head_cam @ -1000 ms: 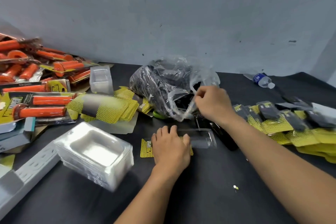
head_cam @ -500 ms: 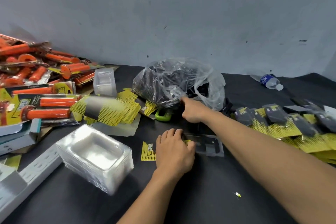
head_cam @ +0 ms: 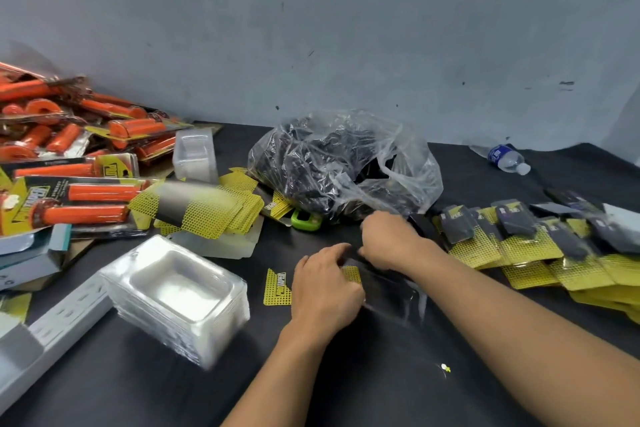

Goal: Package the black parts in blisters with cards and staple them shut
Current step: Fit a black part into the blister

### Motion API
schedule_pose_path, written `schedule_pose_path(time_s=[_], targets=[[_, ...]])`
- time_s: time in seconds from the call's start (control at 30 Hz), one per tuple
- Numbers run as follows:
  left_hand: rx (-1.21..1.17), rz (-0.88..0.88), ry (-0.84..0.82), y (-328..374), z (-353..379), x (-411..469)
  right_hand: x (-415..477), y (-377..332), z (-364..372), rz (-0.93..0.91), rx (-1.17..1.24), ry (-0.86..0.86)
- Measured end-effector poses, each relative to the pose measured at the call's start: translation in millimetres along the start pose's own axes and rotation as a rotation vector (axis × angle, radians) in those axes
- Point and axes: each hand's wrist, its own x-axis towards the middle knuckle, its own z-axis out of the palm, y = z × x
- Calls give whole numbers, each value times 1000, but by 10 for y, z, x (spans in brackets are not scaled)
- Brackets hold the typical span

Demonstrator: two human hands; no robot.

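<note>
Left hand [head_cam: 325, 291]: relaxed fingers pressing yellow card [head_cam: 277, 288], touching clear blister [head_cam: 398, 298]. Right hand [head_cam: 391, 239]: curled, contents cannot be told.

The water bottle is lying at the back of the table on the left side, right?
Not quite. The water bottle is lying at the back of the table, but on the right side, not the left. The head view shows it.

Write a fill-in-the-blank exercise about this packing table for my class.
The black parts lie in a clear plastic ___.
The water bottle lies on its ___.
The packaged grips are ___ in colour.
The stack of empty blisters stands to the ___ of the left hand.
Answers: bag; side; orange; left.
</note>
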Motion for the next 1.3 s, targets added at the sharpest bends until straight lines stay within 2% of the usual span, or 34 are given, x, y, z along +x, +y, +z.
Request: schedule_pose_path(time_s=[0.07,0.17,0.2,0.27,0.33,0.4,0.5,0.63,0.8,0.9,1.0,1.1,1.2,1.3], targets=[[-118,10,24,-26,-7,-22,-56,11,52,-31,71,-1],[-159,7,67,-34,-16,-39,-172,112,91,-33,386,226],[-172,2,89,-34,-22,-38,-237,149,106,-9,589,340],[-223,-18,119,-23,-35,-36,-393,185,138,75,1195,485],[-283,-25,146,6,-51,-45,-549,157,197,167,1750,415],[-339,19,161,38,-70,-81,-687,135,310,220,1938,356],[-378,149,135,66,-95,-159,-828,166,443,208,1905,423],[-377,218,164,51,-47,-187,-923,277,452,80,1696,540],[-395,113,215,13,-37,-152,-1013,412,489,-71,1498,474],[-364,42,194,16,-38,-141,-1004,424,553,-8,1312,554],[-264,-46,90,-13,-36,-120,-998,390,603,76,1183,594],[-200,-45,83,-31,-15,-107,-1003,372,602,131,1281,540],[-120,104,178,-15,-3,-129,-1031,348,531,105,1525,491],[-131,228,228,12,-7,-170,-1102,329,456,16,1660,420]])
